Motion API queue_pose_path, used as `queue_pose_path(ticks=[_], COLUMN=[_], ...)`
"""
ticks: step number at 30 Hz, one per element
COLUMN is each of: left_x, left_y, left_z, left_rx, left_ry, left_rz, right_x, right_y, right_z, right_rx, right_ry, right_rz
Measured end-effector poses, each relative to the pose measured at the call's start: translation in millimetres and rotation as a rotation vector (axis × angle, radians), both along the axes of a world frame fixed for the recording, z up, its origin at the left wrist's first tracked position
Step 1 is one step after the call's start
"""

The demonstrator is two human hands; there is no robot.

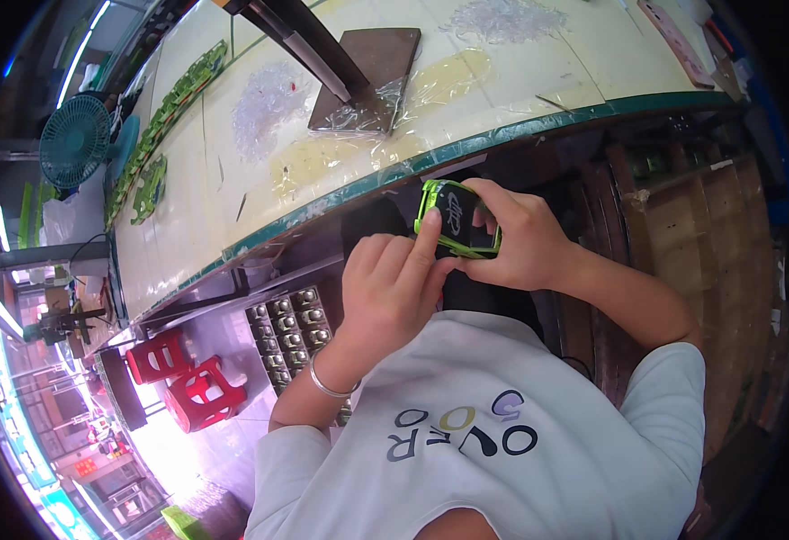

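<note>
A small boxy item with a bright green frame and a dark glossy face (451,214) is held in front of my chest, just off the table's near edge. My right hand (528,236) is closed round its right end, thumb and fingers on opposite edges. My left hand (387,286), with a bangle at the wrist, grips its lower left side, the index finger stretched along the frame and the other fingers curled. A pale mark shows on the dark face. What the item is, I cannot make out.
The cream table (349,193) has a green edge. On it are a brown board (394,63) under a dark post, clear plastic bits (264,108) and a row of green parts (174,103). A fan (75,139), red stools (204,393) and a tray of metallic pieces (288,333) lie leftward.
</note>
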State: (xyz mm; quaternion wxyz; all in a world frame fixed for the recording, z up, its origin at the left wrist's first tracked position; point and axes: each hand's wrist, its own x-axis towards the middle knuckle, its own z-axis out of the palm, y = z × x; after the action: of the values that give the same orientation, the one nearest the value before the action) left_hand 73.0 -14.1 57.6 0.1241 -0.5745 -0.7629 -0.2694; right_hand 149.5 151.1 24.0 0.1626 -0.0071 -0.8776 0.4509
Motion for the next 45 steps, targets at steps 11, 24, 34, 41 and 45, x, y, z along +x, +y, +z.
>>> queue_pose_path(ticks=[11, 24, 34, 41, 45], left_x=[20, 5, 3, 1, 1], left_y=[12, -12, -19, -19, -22], left_z=[-37, -30, -37, -40, -42], left_rx=[0.746, 0.549, 0.621, 0.615, 0.611], left_ry=[-1.453, -1.897, -1.948, -1.867, -1.834], left_rz=[0.183, 0.289, 0.286, 0.264, 0.277], right_x=[2, -71, -81, -63, -58], right_y=[-17, 160, 178, 175, 204], right_z=[-3, -10, -18, -8, -3], right_rx=[0.144, 0.465, 0.808, 0.844, 0.449], right_ry=[0.044, 0.141, 0.01, -0.006, 0.068], right_rz=[-0.016, -0.657, -0.606, -0.522, -0.612])
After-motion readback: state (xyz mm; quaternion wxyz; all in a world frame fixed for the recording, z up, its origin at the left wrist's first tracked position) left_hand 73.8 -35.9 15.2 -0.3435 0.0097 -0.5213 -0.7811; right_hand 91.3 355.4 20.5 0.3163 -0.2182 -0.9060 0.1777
